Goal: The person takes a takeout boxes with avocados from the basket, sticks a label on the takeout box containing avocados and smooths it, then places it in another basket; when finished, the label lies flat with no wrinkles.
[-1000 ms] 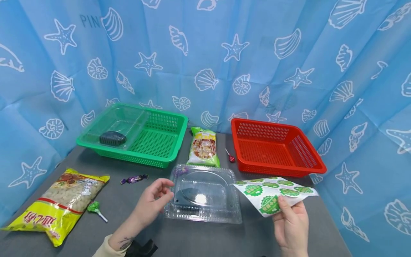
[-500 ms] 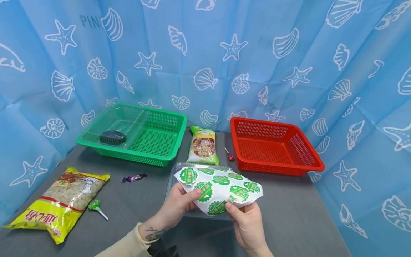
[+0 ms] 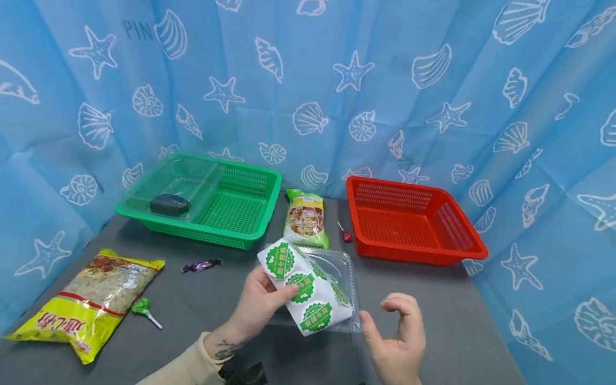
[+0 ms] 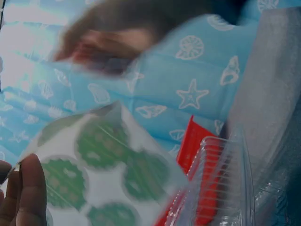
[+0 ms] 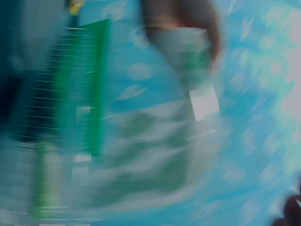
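Note:
My left hand (image 3: pixel 260 302) pinches a white sheet of round green stickers (image 3: pixel 317 318) between thumb and fingers. The sheet curls above a clear plastic lidded container (image 3: pixel 344 264) and hides most of it. To the right of the sheet, my right hand (image 3: pixel 401 337) is apart from it, fingers bent, thumb spread, nothing held. In the left wrist view the sticker sheet (image 4: pixel 103 165) fills the lower part, and my right hand (image 4: pixel 113 42) is a blur above it. The right wrist view is heavily blurred; the sheet (image 5: pixel 150 155) hangs from my left hand (image 5: pixel 188 16).
A green basket (image 3: pixel 236 235) at the back left bears a clear tray (image 3: pixel 192 171) with a dark item (image 3: pixel 170 205). A red basket (image 3: pixel 418 254) stands back right. Also on the table: a yellow pasta bag (image 3: pixel 91 305), green lollipop (image 3: pixel 141 306), purple candy (image 3: pixel 202 266), snack bag (image 3: pixel 305 216), red lollipop (image 3: pixel 346 235).
My right hand brought the sticker sheet leftward over the container, and my left hand took hold of it. My right hand then let go and moved off to the right.

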Tool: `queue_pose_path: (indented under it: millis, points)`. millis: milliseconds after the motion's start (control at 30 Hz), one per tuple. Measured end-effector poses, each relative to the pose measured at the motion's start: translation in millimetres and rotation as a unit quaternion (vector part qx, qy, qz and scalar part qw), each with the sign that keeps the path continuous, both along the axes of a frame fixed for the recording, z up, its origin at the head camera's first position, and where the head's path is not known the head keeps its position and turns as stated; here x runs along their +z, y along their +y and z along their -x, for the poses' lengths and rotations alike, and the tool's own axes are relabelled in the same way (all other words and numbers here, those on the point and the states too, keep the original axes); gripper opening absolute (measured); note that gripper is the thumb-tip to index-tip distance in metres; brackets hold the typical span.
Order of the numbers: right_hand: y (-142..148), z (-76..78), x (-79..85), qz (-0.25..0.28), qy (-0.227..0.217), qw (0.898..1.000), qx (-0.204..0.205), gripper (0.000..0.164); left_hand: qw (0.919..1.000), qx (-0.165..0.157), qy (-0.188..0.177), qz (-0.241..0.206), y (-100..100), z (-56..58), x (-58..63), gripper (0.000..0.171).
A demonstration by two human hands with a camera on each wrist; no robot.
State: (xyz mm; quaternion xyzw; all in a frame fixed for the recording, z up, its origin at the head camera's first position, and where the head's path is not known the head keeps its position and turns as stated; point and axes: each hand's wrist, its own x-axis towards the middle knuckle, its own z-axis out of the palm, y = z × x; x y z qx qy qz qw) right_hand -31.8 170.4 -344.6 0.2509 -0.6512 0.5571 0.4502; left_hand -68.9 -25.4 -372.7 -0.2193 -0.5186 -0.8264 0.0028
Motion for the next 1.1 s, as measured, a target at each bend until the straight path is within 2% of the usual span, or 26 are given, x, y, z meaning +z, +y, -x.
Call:
queue_pose_path:
  millis: [33,67,133,233,333,433,500,567,633,733,800,867,933,1000,1100]
  points:
    - [-1,0.2,8.5,-0.068,0.053,0.996,-0.003,0.019,1.0000,-0.003,0.003,0.008,1,-0.9,-0.3,0.034]
    - [-3,0.7,17.5,-0.128,0.093,0.987,0.000,0.020,0.9998,-0.007,0.011,0.015,3,-1.9,-0.7,0.035]
    - [-9,1.6,32.9,-0.214,0.122,0.969,0.020,0.017,0.9990,-0.013,0.030,0.032,7,-3.7,-1.4,0.036]
    - [-21,2.7,43.8,-0.299,0.119,0.947,0.015,0.015,0.9958,-0.012,0.069,0.059,11,-5.7,-1.8,0.038]
    - [-30,3.9,41.6,-0.357,0.075,0.931,-0.013,0.013,0.9917,-0.009,0.090,0.091,14,-8.4,-1.2,0.037]
    - [-33,6.9,35.4,-0.386,0.045,0.921,-0.039,0.015,0.9894,-0.025,0.096,0.107,14,-11.3,-0.8,0.037]
    - [-34,8.9,33.1,-0.392,0.035,0.918,-0.049,0.017,0.9883,-0.036,0.099,0.111,13,-12.7,-0.5,0.037]
    - [-34,10.3,32.3,-0.388,0.036,0.919,-0.054,0.012,0.9870,-0.041,0.108,0.112,13,-13.4,-0.3,0.037]
    - [-33,11.2,32.5,-0.377,0.038,0.924,-0.051,0.004,0.9851,-0.034,0.119,0.119,13,-13.5,0.0,0.034]
    - [-33,12.1,32.7,-0.346,0.039,0.937,-0.039,0.009,0.9841,-0.021,0.121,0.128,11,-13.7,-0.7,0.031]
    - [-32,13.0,32.6,-0.312,0.028,0.950,-0.017,0.009,0.9846,-0.017,0.110,0.135,8,-14.4,-2.4,0.031]
    - [-31,13.4,32.7,-0.272,-0.002,0.962,0.014,0.005,0.9853,-0.017,0.090,0.144,4,-15.6,-5.2,0.032]
    - [-28,13.8,32.7,-0.228,-0.036,0.972,0.047,0.009,0.9850,-0.016,0.075,0.154,-3,-16.7,-9.0,0.034]
    - [-25,13.7,32.6,-0.192,-0.064,0.977,0.070,0.014,0.9869,-0.023,0.050,0.152,-12,-18.2,-12.0,0.036]
    - [-19,14.3,31.9,-0.163,-0.086,0.981,0.064,0.016,0.9898,-0.039,-0.019,0.136,-33,-20.0,-15.2,0.043]
